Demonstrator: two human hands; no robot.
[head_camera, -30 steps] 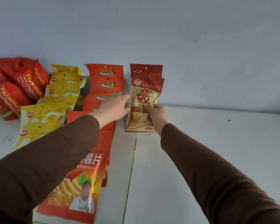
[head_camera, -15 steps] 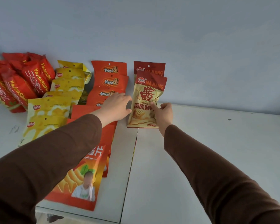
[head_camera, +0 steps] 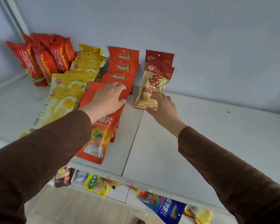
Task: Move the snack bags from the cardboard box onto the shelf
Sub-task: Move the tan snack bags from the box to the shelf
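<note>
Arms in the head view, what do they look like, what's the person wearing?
Both arms wear long dark brown sleeves of a soft, plain knit-like fabric, the left sleeve and right sleeve ending at the wrists. The left hand and right hand are bare: no gloves, rings or watch visible.

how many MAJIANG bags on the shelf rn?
2. The front MAJIANG bag leans near the wall, with the right hand on its lower corner. The rear MAJIANG bag stands directly behind it, only its red top showing. More could be hidden behind.
</note>
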